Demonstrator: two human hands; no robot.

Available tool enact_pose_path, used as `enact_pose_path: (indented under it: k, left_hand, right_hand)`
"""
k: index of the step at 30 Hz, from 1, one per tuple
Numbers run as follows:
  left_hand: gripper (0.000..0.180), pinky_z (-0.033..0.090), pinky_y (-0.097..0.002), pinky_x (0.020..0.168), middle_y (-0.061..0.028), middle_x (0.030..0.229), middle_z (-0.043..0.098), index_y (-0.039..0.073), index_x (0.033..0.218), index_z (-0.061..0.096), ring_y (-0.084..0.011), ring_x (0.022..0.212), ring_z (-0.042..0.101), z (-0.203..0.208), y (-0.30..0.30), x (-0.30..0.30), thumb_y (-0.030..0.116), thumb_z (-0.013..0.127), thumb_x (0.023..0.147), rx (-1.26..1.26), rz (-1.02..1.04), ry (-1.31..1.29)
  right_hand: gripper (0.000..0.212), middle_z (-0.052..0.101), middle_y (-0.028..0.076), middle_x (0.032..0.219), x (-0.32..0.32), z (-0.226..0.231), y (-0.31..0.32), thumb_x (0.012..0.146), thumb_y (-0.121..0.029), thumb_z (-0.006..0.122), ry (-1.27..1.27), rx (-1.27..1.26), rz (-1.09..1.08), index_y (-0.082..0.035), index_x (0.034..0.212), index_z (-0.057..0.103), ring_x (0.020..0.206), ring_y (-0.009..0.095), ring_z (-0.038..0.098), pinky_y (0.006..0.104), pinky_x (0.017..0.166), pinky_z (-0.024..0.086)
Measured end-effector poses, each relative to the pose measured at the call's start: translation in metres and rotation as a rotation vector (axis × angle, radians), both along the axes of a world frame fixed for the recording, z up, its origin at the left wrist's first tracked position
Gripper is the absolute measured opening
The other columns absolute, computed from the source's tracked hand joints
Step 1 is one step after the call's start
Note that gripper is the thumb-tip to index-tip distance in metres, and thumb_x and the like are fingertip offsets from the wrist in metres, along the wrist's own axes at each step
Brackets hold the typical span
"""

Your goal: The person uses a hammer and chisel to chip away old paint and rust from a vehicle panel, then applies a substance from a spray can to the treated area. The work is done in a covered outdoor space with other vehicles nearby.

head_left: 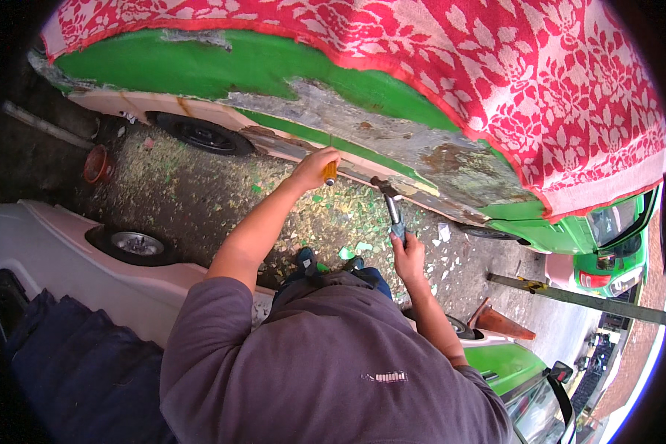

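Curling, left fingers (327, 156) grasp amber handle (330, 173), right fingers (407, 248) a hammer (394, 209) (pot's (89, 167) contents unclear).

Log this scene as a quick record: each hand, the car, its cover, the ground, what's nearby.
Left hand: closed on an amber-handled tool, kind unclear
Right hand: holds a blue-handled hammer
Car: green and pale pink, with grey patches where green is missing
Cover: red-and-pink floral cloth
Ground: strewn with flakes, some green
Nearby: pale car to the left, orange cone to the right
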State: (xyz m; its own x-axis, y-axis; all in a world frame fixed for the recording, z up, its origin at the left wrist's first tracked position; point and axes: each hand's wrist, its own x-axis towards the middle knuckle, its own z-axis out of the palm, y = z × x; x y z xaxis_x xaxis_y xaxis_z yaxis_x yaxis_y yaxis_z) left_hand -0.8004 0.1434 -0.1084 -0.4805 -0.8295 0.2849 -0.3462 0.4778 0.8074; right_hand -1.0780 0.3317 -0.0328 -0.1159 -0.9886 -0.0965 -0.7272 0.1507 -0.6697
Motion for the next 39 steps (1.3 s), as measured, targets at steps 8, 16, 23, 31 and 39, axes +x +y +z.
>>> enact_pose_path:
  k: [8,16,23,31,39]
  left_hand:
    - [0.03,0.044,-0.0351,0.073,-0.0103,0.085,0.05,0.005,0.088,0.046,-0.03,0.081,0.054,-0.001,-0.016,-0.011,-0.007,0.064,0.069,0.003,0.015,0.035]
    - [0.022,0.044,-0.0368,0.073,-0.0111,0.086,0.054,0.004,0.088,0.05,-0.032,0.083,0.056,0.011,-0.023,-0.017,-0.007,0.06,0.072,0.114,0.102,0.02]
    - [0.021,0.044,-0.0362,0.073,-0.0111,0.084,0.052,0.003,0.087,0.048,-0.0327,0.083,0.055,0.003,-0.024,-0.02,-0.009,0.059,0.074,0.054,0.09,0.02]
    - [0.023,0.044,-0.0359,0.072,-0.0105,0.082,0.051,0.005,0.086,0.047,-0.0324,0.081,0.056,-0.005,-0.016,-0.019,-0.008,0.061,0.073,0.022,0.078,0.044]
    - [0.021,0.043,-0.0329,0.071,-0.0098,0.082,0.05,0.004,0.087,0.047,-0.0281,0.078,0.054,0.002,-0.02,-0.02,-0.007,0.06,0.074,0.045,0.085,0.063]
  right_hand:
    - [0.03,0.063,0.021,0.076,0.04,-0.026,-0.021,0.082,-0.019,0.068,0.183,-0.144,0.276,-0.003,0.104,0.057,0.066,0.043,0.062,0.05,0.059,0.05]
    - [0.025,0.062,0.022,0.074,0.039,-0.019,-0.021,0.084,-0.018,0.067,0.046,-0.203,0.269,-0.001,0.098,0.055,0.064,0.043,0.061,0.05,0.057,0.048]
    - [0.025,0.061,0.024,0.07,0.04,-0.017,-0.024,0.089,-0.022,0.065,-0.029,-0.249,0.222,0.0,0.094,0.054,0.064,0.045,0.06,0.051,0.058,0.047]
    - [0.023,0.059,0.02,0.067,0.03,-0.015,-0.021,0.091,-0.022,0.063,-0.123,-0.218,0.144,0.0,0.096,0.058,0.061,0.042,0.06,0.0474,0.055,0.046]
    - [0.02,0.06,0.021,0.068,0.03,-0.013,-0.017,0.089,-0.019,0.065,-0.123,-0.111,0.138,-0.002,0.095,0.057,0.062,0.042,0.061,0.0465,0.056,0.047]
